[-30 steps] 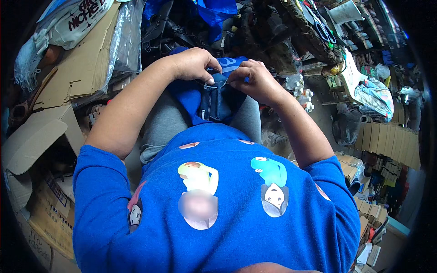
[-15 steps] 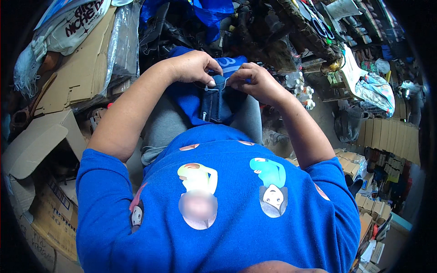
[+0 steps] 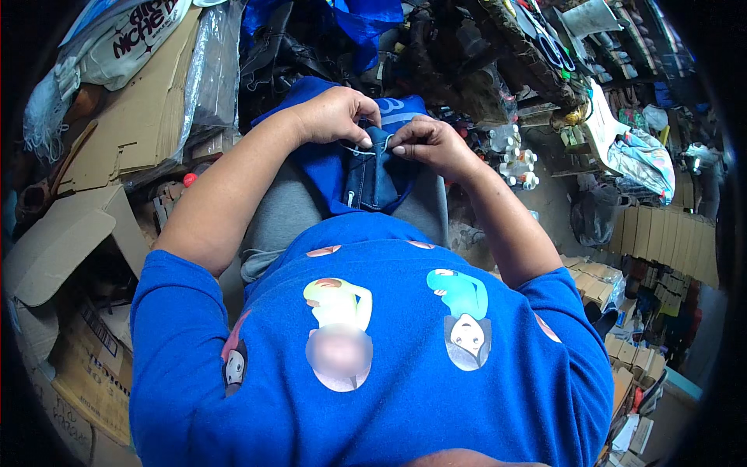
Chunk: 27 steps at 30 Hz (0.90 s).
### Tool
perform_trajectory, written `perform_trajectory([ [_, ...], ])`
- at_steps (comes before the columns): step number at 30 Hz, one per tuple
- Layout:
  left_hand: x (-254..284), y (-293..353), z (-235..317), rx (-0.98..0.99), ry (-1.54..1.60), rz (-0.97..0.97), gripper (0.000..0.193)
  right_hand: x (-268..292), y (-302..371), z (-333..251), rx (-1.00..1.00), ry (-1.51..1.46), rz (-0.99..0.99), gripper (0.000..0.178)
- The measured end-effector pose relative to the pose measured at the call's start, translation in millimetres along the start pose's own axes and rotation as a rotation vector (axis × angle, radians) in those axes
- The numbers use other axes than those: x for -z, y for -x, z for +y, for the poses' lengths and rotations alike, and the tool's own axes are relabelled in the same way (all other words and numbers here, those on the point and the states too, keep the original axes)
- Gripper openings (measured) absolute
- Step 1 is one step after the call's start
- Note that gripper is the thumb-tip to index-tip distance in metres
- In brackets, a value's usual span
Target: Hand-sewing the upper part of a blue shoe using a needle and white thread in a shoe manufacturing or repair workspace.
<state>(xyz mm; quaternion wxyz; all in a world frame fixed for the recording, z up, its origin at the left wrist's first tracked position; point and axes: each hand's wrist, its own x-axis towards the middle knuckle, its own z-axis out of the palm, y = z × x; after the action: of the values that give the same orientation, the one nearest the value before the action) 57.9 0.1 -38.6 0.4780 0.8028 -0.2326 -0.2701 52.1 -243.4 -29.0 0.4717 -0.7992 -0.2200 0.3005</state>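
On my lap lies a bright blue cloth (image 3: 320,175), and over it a dark blue denim piece (image 3: 377,183) with pale stitching and a thin white cord (image 3: 352,198) showing on its left side. My left hand (image 3: 339,118) is closed in a pinch on the denim piece's upper edge, thumb against the fabric. Opposite it, my right hand (image 3: 433,142) pinches a white cord at the upper right of the denim, thumb and forefinger together. Both hands are close together, and the fingers partly hide the upper edge.
Flat cardboard sheets (image 3: 152,101) and an open cardboard box (image 3: 62,249) stand at the left. Small white-capped bottles (image 3: 520,162) are to the right of my knees. Scissors (image 3: 554,50) rest on the cluttered bench at the far right, above stacked cardboard (image 3: 665,237).
My right hand has opened its curled fingers a little and moved slightly lower, pinching near the cord. My left hand stays almost in place on the denim.
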Motion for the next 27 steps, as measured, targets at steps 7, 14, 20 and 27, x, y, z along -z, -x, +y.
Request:
perform_trajectory([
  [7, -6, 1, -5, -0.068, 0.178, -0.009, 0.026, 9, -9, 6, 0.059, 0.077, -0.106, 0.015],
  [14, -2, 4, 0, -0.095, 0.041, 0.011, 0.025, -20, 0, -13, 0.120, 0.179, 0.085, 0.013],
  [20, -16, 46, 4, -0.329, -0.302, 0.608, 0.033, -27, 25, -12, 0.433, 0.625, 0.307, 0.020],
  [27, -44, 74, 17, -0.144, -0.125, 0.661, 0.019, -13, 21, 3, 0.280, 0.415, 0.112, 0.028],
])
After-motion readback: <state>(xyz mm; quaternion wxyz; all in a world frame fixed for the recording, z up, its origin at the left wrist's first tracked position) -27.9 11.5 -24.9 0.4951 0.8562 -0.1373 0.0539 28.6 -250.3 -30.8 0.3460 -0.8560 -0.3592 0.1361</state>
